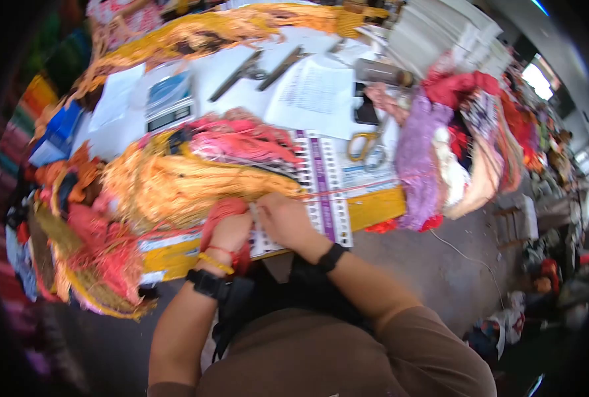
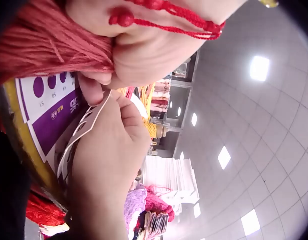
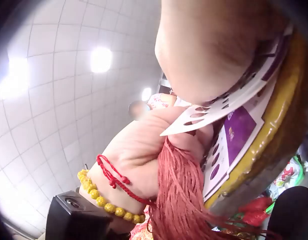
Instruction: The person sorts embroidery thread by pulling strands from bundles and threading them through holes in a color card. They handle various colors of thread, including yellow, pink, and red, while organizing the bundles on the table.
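Left hand [image 1: 230,233] clenched round a bundle of red thread strands [image 3: 179,200] at the yellow-edged table [image 1: 374,206] near side; right hand [image 1: 285,221] pinches a white card strip punched with oval holes [image 3: 194,118] against the bundle's head. Judgement — keep strands bunched tight, strip steady — fewer strays.

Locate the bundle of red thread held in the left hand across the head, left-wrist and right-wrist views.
Head: bundle of red thread sits lower centre, gripped by the left hand.
Left wrist: the thread fills the top left, above the thumb.
Right wrist: the thread hangs bottom centre, below the fist.
Shared landmark: the white punched card strip pinched by the right hand, right beside the thread.
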Action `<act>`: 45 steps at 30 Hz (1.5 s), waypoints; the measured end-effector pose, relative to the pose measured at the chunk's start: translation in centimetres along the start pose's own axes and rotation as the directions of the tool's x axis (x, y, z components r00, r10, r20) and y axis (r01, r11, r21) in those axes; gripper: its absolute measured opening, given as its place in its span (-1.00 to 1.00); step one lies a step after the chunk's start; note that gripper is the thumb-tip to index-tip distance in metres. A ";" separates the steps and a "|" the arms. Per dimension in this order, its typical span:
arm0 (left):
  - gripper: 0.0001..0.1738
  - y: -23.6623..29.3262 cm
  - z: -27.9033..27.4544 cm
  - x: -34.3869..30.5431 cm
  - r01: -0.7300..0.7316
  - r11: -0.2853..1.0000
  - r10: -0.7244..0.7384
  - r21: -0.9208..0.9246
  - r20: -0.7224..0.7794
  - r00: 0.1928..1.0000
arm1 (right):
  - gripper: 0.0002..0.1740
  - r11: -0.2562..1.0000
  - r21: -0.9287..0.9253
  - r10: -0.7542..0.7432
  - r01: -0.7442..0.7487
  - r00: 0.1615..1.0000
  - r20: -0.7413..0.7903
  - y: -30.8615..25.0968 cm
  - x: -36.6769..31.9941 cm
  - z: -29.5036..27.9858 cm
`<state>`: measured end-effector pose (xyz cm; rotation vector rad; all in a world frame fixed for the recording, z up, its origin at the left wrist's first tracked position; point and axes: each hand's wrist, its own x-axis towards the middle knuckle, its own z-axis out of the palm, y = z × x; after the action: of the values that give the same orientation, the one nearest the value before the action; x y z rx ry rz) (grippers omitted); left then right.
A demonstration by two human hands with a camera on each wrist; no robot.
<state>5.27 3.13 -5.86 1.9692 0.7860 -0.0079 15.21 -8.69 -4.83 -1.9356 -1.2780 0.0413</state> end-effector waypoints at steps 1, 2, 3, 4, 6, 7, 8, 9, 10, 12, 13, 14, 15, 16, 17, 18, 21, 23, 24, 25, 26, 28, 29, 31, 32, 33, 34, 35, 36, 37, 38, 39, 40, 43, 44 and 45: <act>-0.65 -0.4 0.0 0.1 -0.103 0.992 0.104 0.074 -0.016 0.994 | -0.84 1.000 0.004 0.014 -0.014 1.000 0.002 0.1 0.0 0.1; -0.64 0.2 0.1 -0.1 0.001 0.999 -0.002 -0.039 -0.024 1.000 | -0.83 1.000 0.003 0.031 -0.031 1.000 0.007 -0.1 0.0 -0.1; -0.63 0.9 0.0 -0.4 0.112 0.982 -0.117 -0.149 -0.023 0.993 | -0.82 0.999 0.008 0.043 -0.043 0.999 0.016 -0.3 0.0 -0.3; -0.63 1.8 -0.3 -0.8 0.110 0.990 -0.112 -0.085 -0.026 0.993 | -0.82 0.999 -0.009 0.054 -0.054 0.999 0.005 -0.2 0.0 -0.5; -0.64 1.5 -0.2 -0.7 0.057 0.997 -0.058 -0.044 -0.021 0.998 | -0.84 0.997 0.054 0.050 -0.050 0.999 -0.017 -0.4 -0.1 -0.5; -0.65 1.1 -0.4 -0.7 0.016 1.000 -0.016 -0.003 -0.026 1.000 | -0.84 0.997 0.051 0.053 -0.052 0.998 -0.019 -0.5 0.0 -0.5; -0.65 0.5 -0.8 -0.9 0.011 1.000 -0.011 -0.005 -0.022 1.000 | -0.85 0.996 0.072 0.046 -0.045 0.999 -0.020 -0.5 0.0 -0.6; -0.69 -0.2 -1.3 -1.2 0.006 0.992 -0.011 -0.125 -0.037 0.999 | -0.86 0.995 0.091 0.043 -0.041 0.999 -0.020 -0.4 -0.1 -0.8; -0.74 -0.7 -1.7 -1.6 0.001 0.970 -0.013 -0.243 -0.048 0.999 | -0.87 0.994 0.109 0.026 -0.021 0.999 -0.047 -0.2 -0.2 -0.7; -0.78 0.5 -2.6 -2.6 -0.002 0.936 -0.014 -0.351 -0.044 0.999 | -0.87 0.995 0.101 0.024 -0.019 0.998 -0.051 -0.1 -0.3 -0.6; -0.85 1.7 -3.8 -3.8 0.039 0.881 -0.056 -0.472 -0.023 0.998 | -0.87 0.994 0.106 0.007 -0.002 0.999 -0.044 -0.1 -0.4 -0.5; -0.90 2.6 -4.6 -4.8 0.079 0.808 -0.098 -0.584 -0.002 0.995 | -0.87 0.996 0.087 0.009 -0.005 0.999 -0.048 0.0 -0.4 -0.3; -0.90 2.8 -4.9 -5.3 0.083 0.808 -0.105 -0.583 -0.005 0.994 | -0.87 0.996 0.094 0.009 -0.005 0.999 -0.044 0.0 -0.4 -0.2; -0.88 3.0 -5.2 -5.8 0.054 0.718 -0.048 -0.694 0.028 0.998 | -0.86 0.997 0.073 0.014 -0.012 0.999 -0.030 0.0 -0.4 -0.1; -0.87 3.3 -5.3 -6.3 0.033 0.612 0.015 -0.790 0.053 0.998 | -0.86 0.999 0.051 0.021 -0.020 1.000 -0.017 0.0 -0.4 -0.1; -0.84 3.9 -5.2 -6.7 0.038 0.569 0.018 -0.822 0.058 0.998 | -0.87 0.999 0.036 0.020 -0.020 1.000 -0.012 0.0 -0.5 -0.1; -0.82 3.3 -4.7 -6.8 0.125 0.349 0.126 -0.929 0.179 0.976 | -0.90 1.000 0.023 0.017 -0.017 0.999 -0.033 0.2 -0.4 0.1; -0.75 2.5 -4.4 -6.2 0.160 0.321 0.133 -0.933 0.212 0.968 | -0.89 0.997 0.080 0.006 -0.005 1.000 -0.011 0.4 -0.3 -0.1; -0.72 2.7 -4.2 -5.9 0.200 0.337 0.179 -0.920 0.271 0.946 | -0.89 0.989 0.151 0.015 -0.007 0.999 -0.050 0.7 -0.2 -0.1; -0.68 3.1 -4.0 -5.7 0.235 0.354 0.220 -0.905 0.325 0.920 | -0.89 0.975 0.224 0.024 -0.005 0.996 -0.085 0.7 -0.2 -0.1; -0.68 3.6 -3.4 -5.4 0.250 0.396 0.102 -0.884 0.313 0.944 | -0.90 0.956 0.289 0.068 -0.042 0.994 -0.081 0.4 -0.2 -0.4; -0.67 4.2 -2.3 -4.6 0.276 0.432 -0.004 -0.859 0.305 0.952 | -0.93 0.919 0.391 0.079 -0.058 0.996 -0.038 -0.4 -0.4 -1.0; -0.67 4.0 -1.9 -4.3 0.286 0.435 0.011 -0.854 0.322 0.947 | -0.91 0.920 0.374 -0.093 0.119 0.992 -0.087 -0.6 -0.5 -0.6; -0.71 2.4 -1.6 -3.9 0.280 0.441 0.029 -0.852 0.326 0.945 | -0.89 0.940 0.259 -0.217 0.222 0.975 -0.051 -0.4 -0.2 -0.5; -0.71 1.9 -1.8 -4.0 0.208 0.470 -0.026 -0.858 0.222 0.975 | -0.86 0.955 0.284 -0.093 0.087 0.996 0.007 -0.6 -0.3 -0.7; -0.71 1.5 -2.0 -4.1 0.137 0.506 -0.072 -0.852 0.117 0.991 | -0.83 0.953 0.298 0.033 -0.050 0.997 0.064 -0.9 -0.4 -1.1; -0.74 1.7 -3.2 -4.9 0.120 0.509 -0.134 -0.852 0.059 0.989 | -0.77 0.962 0.260 0.059 -0.083 0.993 0.100 -0.9 -0.3 -1.2; -0.75 0.5 -4.4 -5.4 0.104 0.520 -0.205 -0.848 -0.005 0.979 | -0.77 0.960 0.267 0.060 -0.084 0.993 0.098 -0.8 -0.3 -1.1; -0.77 -0.8 -6.0 -5.9 0.081 0.422 -0.215 -0.903 -0.013 0.976 | -0.75 0.966 0.249 0.049 -0.070 0.995 0.090 -0.7 -0.2 -1.0; -0.77 -1.6 -7.6 -6.7 0.023 0.409 -0.184 -0.912 -0.058 0.981 | -0.73 0.971 0.231 0.039 -0.057 0.996 0.083 -0.7 -0.2 -1.0; -0.77 -1.8 -9.5 -7.7 -0.055 0.383 -0.188 -0.922 -0.137 0.973 | -0.72 0.972 0.226 0.048 -0.065 0.996 0.081 -0.7 -0.2 -0.9; -0.76 -3.0 -11.9 -8.7 -0.088 0.426 -0.231 -0.901 -0.202 0.952 | -0.72 0.971 0.230 0.052 -0.069 0.995 0.080 -0.6 -0.2 -0.8; -0.78 -4.7 -14.7 -9.4 -0.160 0.489 -0.230 -0.857 -0.304 0.924 | -0.72 0.976 0.208 0.045 -0.062 0.995 0.084 -0.6 -0.2 -0.8; -0.84 -8.9 -22.7 -11.0 -0.427 0.599 -0.440 -0.678 -0.723 0.532 | -0.72 0.975 0.202 0.070 -0.093 0.991 0.114 -0.9 -0.1 -1.0; -0.76 -12.7 -26.0 -12.3 -0.370 0.589 -0.413 -0.718 -0.662 0.626 | -0.73 0.968 0.214 0.106 -0.133 0.985 0.134 -1.1 0.0 -1.2; -0.76 -12.4 -25.8 -13.1 -0.383 0.585 -0.399 -0.715 -0.665 0.632 | -0.73 0.970 0.208 0.101 -0.124 0.988 0.118 -0.9 0.1 -1.0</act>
<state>-19.61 20.69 2.03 0.9445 1.0790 1.1301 15.05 -9.06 -3.55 -1.8366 -1.1782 0.3316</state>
